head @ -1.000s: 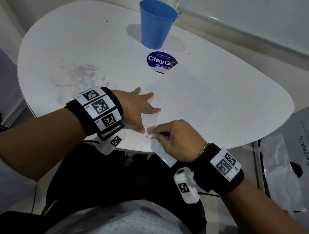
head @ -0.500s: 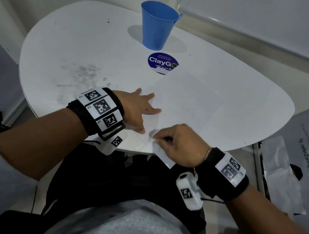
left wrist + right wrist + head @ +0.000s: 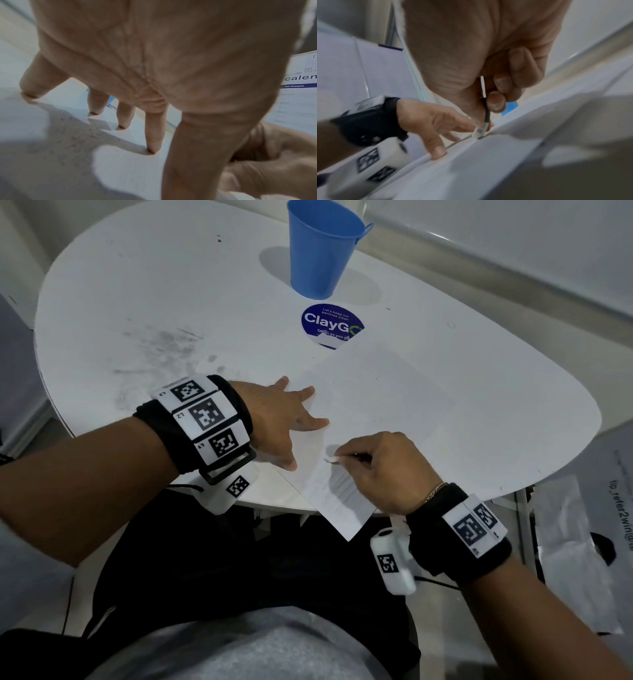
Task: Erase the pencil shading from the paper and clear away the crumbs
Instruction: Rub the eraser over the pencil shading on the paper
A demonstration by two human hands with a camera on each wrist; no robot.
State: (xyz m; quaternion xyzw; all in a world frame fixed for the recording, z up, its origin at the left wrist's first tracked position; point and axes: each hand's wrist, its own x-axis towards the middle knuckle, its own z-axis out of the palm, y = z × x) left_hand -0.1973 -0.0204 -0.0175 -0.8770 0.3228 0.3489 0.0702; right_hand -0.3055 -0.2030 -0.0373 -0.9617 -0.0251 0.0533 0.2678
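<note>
While L hand (image 3: 284, 419) flat: blue cup (image 3: 322, 248) upright.

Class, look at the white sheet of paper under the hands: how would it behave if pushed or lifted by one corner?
The white sheet of paper is thin and would probably flop if lifted. Its near corner already overhangs the white table, so a push might slide it off. The left hand, pressing with spread fingers, suggests it shifts easily.

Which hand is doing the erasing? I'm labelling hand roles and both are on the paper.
The right hand: it pinches the eraser against the paper. The left hand only presses flat, fingers spread.
</note>
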